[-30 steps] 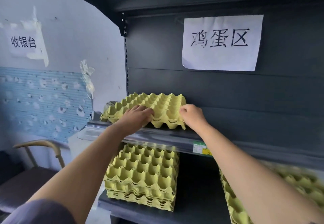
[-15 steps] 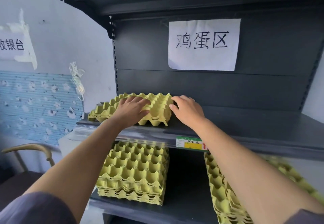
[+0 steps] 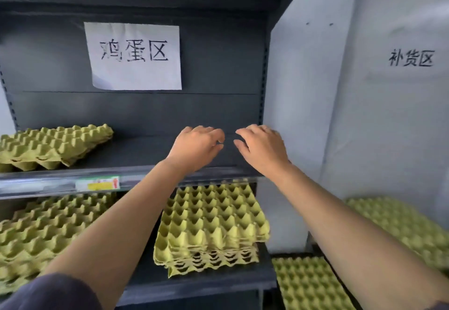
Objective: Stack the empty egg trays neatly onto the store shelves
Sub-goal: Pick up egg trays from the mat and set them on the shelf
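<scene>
A yellow-green egg tray stack lies on the left of the dark upper shelf. My left hand and my right hand hover over the bare right part of that shelf, palms down, fingers loosely curled and apart, holding nothing. On the lower shelf sit two more stacks: a left tray stack and a middle tray stack. Further trays lie outside the shelf unit at the right, with a lower pile beside them.
A white paper sign hangs on the shelf's back panel. A price label is on the upper shelf's front rail. A white wall with black characters stands right of the shelf unit.
Both hands have let go of the tray on the upper shelf and moved right, away from it. The view has swung right, bringing the white wall and the outside trays into sight.
</scene>
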Demonstrator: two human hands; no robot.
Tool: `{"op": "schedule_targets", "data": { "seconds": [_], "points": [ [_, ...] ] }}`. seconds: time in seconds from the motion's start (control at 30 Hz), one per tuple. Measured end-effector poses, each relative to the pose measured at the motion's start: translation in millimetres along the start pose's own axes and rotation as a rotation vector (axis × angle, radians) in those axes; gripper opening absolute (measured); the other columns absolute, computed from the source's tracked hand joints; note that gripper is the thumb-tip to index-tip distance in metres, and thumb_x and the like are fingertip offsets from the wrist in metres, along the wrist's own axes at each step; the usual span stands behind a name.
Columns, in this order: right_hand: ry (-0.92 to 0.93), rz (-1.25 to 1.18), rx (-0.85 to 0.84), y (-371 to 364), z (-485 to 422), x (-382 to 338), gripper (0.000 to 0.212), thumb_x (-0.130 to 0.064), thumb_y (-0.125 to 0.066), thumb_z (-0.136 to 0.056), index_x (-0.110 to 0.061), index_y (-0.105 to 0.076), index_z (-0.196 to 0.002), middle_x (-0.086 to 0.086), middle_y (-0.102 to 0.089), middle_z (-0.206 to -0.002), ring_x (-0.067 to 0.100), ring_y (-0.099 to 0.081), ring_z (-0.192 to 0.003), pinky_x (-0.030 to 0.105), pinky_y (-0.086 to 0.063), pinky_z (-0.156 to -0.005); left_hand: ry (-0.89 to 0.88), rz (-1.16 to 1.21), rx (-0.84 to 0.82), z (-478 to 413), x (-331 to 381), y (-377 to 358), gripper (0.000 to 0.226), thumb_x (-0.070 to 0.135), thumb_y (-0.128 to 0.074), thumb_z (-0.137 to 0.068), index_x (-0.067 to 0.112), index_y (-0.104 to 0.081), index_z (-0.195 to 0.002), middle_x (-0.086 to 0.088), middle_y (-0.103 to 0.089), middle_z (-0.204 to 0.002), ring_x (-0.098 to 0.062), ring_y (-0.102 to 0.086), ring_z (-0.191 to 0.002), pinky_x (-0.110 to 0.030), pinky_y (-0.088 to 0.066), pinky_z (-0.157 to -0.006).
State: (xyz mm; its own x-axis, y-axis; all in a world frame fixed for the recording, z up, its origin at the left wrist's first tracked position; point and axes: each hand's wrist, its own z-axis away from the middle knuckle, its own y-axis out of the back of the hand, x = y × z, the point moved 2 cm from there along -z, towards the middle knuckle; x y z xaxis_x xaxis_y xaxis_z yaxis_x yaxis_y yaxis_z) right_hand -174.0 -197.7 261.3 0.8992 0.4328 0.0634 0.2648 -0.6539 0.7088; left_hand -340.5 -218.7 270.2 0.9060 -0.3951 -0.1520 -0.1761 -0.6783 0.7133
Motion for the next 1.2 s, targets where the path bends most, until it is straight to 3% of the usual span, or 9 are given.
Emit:
{"op": "schedule_targets", "data": {
  "seconds": [0.13,0.23,0.43,0.63,0.87,1.2],
  "points": [
    [-0.093,0.073,-0.024,15.5,41.8,94.2,0.032,-0.035,-0.049,-0.094,-0.016,-0.065,-0.115,0.007,-0.066,-0.11,0.034,-0.058,-0.103,0.041,-0.044,-0.082,-0.043,0.043,0.018,-43.5,84.8,-39.1,0.016,0.023,-0.049,-0.092,0.014,-0.061,-0.097,-0.001,-0.067,-0.088,-0.028,-0.061,-0.085,-0.034,-0.037,-0.07],
    [-0.187,0.096,-0.025,19.3,70.7,155.9,0.034,-0.035,-0.05,-0.088,-0.015,-0.07,-0.107,0.009,-0.069,-0.1,0.036,-0.062,-0.093,0.041,-0.048,-0.075,-0.074,0.102,0.014,-75.3,139.4,-65.6,0.019,0.025,-0.049,-0.091,0.015,-0.061,-0.102,-0.002,-0.066,-0.091,-0.029,-0.06,-0.087,-0.035,-0.038,-0.072],
    [-0.312,0.201,-0.119,7.4,119.8,270.8,0.033,-0.032,-0.048,-0.094,-0.018,-0.064,-0.12,0.008,-0.066,-0.114,0.035,-0.058,-0.105,0.042,-0.048,-0.085,-0.197,0.22,-0.017,-134.1,240.8,-134.3,0.026,0.032,-0.044,-0.094,0.02,-0.057,-0.114,0.0,-0.064,-0.104,-0.025,-0.056,-0.1,-0.033,-0.036,-0.082],
    [-0.477,0.27,-0.28,-18.6,148.6,378.6,0.038,-0.036,-0.04,-0.098,-0.024,-0.053,-0.131,0.003,-0.058,-0.127,0.027,-0.049,-0.12,0.039,-0.04,-0.093,-0.295,0.318,-0.17,-195.9,323.7,-225.2,0.029,0.037,-0.04,-0.095,0.026,-0.053,-0.119,0.004,-0.06,-0.114,-0.019,-0.052,-0.11,-0.035,-0.035,-0.092],
    [-0.612,0.275,-0.457,-43.5,204.1,484.4,0.036,-0.035,-0.039,-0.098,-0.022,-0.052,-0.129,0.004,-0.057,-0.124,0.028,-0.05,-0.117,0.039,-0.04,-0.094,-0.397,0.385,-0.386,-235.3,406.5,-314.1,0.03,0.04,-0.041,-0.094,0.027,-0.053,-0.119,0.002,-0.059,-0.119,-0.021,-0.051,-0.113,-0.036,-0.036,-0.091],
    [-0.657,0.164,-0.633,-78.9,283.3,645.2,0.037,-0.032,-0.04,-0.098,-0.023,-0.05,-0.132,0.005,-0.057,-0.126,0.029,-0.052,-0.115,0.042,-0.047,-0.089,-0.306,0.381,-0.648,-254.8,524.8,-438.7,0.031,0.041,-0.044,-0.093,0.03,-0.053,-0.121,0.004,-0.058,-0.123,-0.02,-0.05,-0.118,-0.036,-0.039,-0.093]
  ]
}}
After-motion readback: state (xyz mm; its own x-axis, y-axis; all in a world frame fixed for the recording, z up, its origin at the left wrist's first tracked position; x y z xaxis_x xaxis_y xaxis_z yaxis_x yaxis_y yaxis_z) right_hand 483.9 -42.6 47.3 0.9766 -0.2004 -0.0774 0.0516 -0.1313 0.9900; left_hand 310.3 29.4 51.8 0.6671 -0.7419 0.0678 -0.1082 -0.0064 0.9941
